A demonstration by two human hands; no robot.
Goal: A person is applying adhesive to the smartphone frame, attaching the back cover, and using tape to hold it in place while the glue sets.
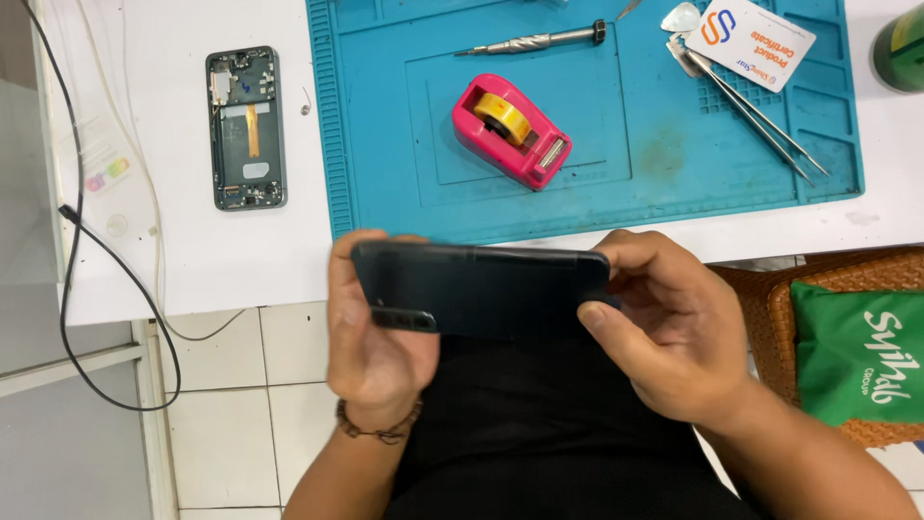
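Both hands, left (371, 337) & right (664, 327), grip dark phone back cover (481, 289) below blue mat (587, 183) w/ pink tape dispenser (511, 130).

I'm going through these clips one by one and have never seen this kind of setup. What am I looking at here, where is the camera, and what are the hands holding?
There is no machine: a person works with bare hands, filmed by a head-worn camera looking down. The left hand and right hand hold a dark phone back cover between them, above the lap, at the edge of a white table. On the table lies an opened phone body, its insides showing. Beside it is a blue work mat carrying a pink tape dispenser with yellow tape, a metal screwdriver, tweezers and a white card. A green bag sits on a wicker chair at right.
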